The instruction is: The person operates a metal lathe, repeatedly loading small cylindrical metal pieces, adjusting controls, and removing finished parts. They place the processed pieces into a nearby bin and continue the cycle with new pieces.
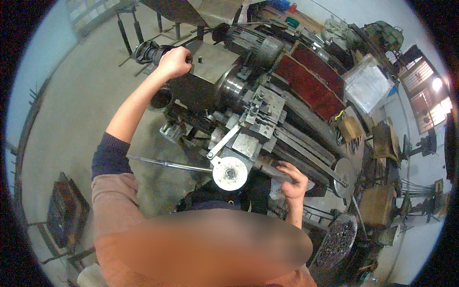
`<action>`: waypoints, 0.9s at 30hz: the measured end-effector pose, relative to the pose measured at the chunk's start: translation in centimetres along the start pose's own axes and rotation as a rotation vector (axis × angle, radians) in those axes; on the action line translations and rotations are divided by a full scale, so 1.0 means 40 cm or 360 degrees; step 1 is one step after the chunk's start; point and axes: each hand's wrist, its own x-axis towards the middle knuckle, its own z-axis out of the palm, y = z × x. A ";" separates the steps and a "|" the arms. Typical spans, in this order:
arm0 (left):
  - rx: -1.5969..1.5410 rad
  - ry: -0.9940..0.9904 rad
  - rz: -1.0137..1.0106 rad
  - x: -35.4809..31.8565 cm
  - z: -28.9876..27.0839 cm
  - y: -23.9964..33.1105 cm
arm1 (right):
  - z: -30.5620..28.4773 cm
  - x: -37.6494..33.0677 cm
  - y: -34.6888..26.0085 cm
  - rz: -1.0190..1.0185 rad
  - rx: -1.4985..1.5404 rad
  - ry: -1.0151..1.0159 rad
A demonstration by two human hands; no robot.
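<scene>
A metal lathe fills the middle, its shiny round chuck (233,87) beside the tool post (262,111). At the headstock end, my left hand (175,63) is closed in a fist round a dark handle, mostly hidden by the fingers. A dark ring-shaped part (146,51) sits just beyond that hand. My right hand (293,183) rests at the front of the lathe bed, fingers bent but apart, touching the dark edge there. Between my hands are a pale round handwheel (229,173) and a long metal rod (167,163) reaching left from it.
Behind the chuck stands a ribbed electric motor (253,45), with a dark red tray (310,79) to its right. A second disc-shaped wheel (344,175) is at the bed's right end. A container of metal chips (337,241) stands at lower right; a dark box (67,210) lies at left.
</scene>
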 end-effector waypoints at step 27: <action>-0.0677 0.0063 -0.0301 -0.207 -0.034 -0.248 | -0.326 -0.879 0.284 0.1846 -0.1299 0.0709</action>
